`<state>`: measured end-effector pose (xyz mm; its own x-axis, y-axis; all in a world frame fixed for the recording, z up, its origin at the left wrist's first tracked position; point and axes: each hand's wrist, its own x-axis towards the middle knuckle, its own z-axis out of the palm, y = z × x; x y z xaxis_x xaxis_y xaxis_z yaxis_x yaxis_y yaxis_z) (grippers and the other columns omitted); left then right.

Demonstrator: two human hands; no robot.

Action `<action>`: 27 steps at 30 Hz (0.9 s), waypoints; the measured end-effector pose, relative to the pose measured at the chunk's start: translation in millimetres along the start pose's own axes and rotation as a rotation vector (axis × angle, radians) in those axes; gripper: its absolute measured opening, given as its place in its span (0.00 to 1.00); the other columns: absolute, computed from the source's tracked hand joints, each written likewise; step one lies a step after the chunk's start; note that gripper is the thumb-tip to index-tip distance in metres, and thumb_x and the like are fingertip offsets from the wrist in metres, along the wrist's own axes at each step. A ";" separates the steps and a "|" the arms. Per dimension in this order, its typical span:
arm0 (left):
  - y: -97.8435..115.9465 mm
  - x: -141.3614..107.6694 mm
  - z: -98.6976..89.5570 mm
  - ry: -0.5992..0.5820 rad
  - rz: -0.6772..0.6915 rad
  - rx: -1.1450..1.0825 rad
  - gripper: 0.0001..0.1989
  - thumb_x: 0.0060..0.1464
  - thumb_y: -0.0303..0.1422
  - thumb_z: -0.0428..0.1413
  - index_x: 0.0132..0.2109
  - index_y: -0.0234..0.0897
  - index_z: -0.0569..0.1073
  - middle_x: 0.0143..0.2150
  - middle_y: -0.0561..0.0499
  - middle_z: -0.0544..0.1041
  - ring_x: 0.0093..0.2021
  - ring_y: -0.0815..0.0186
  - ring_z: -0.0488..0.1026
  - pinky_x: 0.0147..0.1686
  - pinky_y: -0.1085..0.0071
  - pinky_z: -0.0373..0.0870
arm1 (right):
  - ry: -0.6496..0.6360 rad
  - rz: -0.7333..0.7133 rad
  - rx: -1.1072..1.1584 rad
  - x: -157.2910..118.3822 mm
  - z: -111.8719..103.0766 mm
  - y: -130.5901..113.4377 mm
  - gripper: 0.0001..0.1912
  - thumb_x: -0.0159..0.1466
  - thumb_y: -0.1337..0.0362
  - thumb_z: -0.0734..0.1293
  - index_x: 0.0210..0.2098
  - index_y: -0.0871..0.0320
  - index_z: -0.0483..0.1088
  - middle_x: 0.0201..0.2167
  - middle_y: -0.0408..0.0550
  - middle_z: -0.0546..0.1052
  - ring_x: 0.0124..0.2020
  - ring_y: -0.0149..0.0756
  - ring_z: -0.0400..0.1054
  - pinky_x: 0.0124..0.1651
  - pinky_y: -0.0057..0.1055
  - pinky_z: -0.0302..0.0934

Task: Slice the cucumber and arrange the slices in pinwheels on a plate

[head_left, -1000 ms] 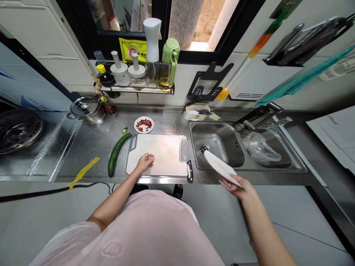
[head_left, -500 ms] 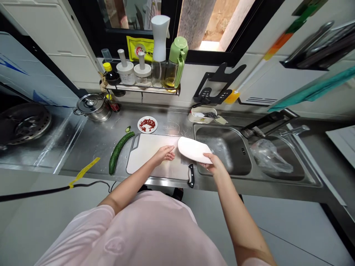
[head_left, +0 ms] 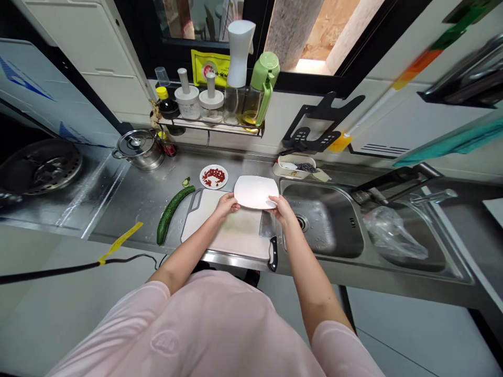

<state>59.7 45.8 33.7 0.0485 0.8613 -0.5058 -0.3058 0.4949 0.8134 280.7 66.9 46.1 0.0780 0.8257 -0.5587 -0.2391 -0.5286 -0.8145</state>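
Note:
A white plate (head_left: 257, 191) with rounded corners is held between both hands over the back right part of the cutting board (head_left: 220, 238). My left hand (head_left: 227, 204) grips its left edge, and my right hand (head_left: 281, 208) grips the right edge, thumb on top. Under the plate's near side, a knife (head_left: 273, 254) lies at the board's right end, its black handle toward me. To the left of the board rests a whole cucumber (head_left: 173, 213), with a small cut-off piece (head_left: 186, 182) by its far end. Behind the board stands a small round plate of chopped red pieces (head_left: 213, 177).
The sink (head_left: 322, 220) lies to the right, with a clear plastic bag (head_left: 393, 233) in its second basin. A lidded steel pot (head_left: 139, 149) stands at the back left. Above the counter, a wall rack (head_left: 220, 126) carries jars and bottles. A sponge holder (head_left: 294, 166) sits behind the sink.
The white plate has moved left, away from the sink edge and over the board, and has levelled out. My left hand, empty before, has taken hold of its left edge.

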 end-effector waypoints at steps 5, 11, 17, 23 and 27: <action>-0.5 27.8 -8.0 0.053 0.010 0.057 0.25 0.45 0.25 0.56 0.53 0.28 0.66 0.24 0.53 0.73 0.23 0.74 0.71 0.27 0.77 0.68 | -0.056 -0.031 -0.276 20.8 0.9 1.9 0.13 0.57 0.70 0.66 0.42 0.58 0.62 0.20 0.41 0.73 0.16 0.27 0.63 0.14 0.17 0.50; 0.2 48.9 -12.0 0.078 0.035 0.143 0.25 0.45 0.23 0.55 0.54 0.28 0.67 0.25 0.52 0.73 0.23 0.74 0.71 0.29 0.76 0.70 | -0.023 -0.053 -0.461 46.0 5.6 8.2 0.12 0.59 0.66 0.67 0.42 0.61 0.63 0.13 0.37 0.67 0.11 0.23 0.57 0.14 0.18 0.46; -0.4 57.2 -15.5 0.093 0.052 0.203 0.27 0.43 0.22 0.54 0.54 0.26 0.68 0.23 0.52 0.73 0.23 0.71 0.72 0.30 0.73 0.71 | 0.063 -0.102 -0.578 55.1 16.0 8.0 0.13 0.58 0.66 0.69 0.41 0.63 0.66 0.16 0.39 0.70 0.14 0.26 0.60 0.19 0.21 0.54; -2.0 68.4 -19.2 0.101 0.062 0.235 0.28 0.43 0.19 0.52 0.55 0.25 0.67 0.22 0.53 0.72 0.23 0.71 0.72 0.31 0.72 0.72 | 0.108 -0.152 -0.736 68.0 19.5 7.1 0.15 0.57 0.64 0.69 0.43 0.63 0.68 0.28 0.49 0.77 0.31 0.35 0.72 0.33 0.25 0.63; -5.5 80.2 -21.2 0.100 0.068 0.261 0.28 0.43 0.18 0.51 0.56 0.24 0.67 0.21 0.53 0.72 0.23 0.71 0.72 0.31 0.72 0.72 | 0.143 -0.184 -0.824 80.1 19.3 12.1 0.16 0.56 0.63 0.69 0.42 0.64 0.69 0.34 0.53 0.78 0.41 0.40 0.72 0.39 0.27 0.63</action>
<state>45.0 109.7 -17.4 -0.0612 0.8842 -0.4630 -0.0494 0.4606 0.8862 265.4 130.4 -5.4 0.1816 0.9088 -0.3756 0.5650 -0.4091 -0.7165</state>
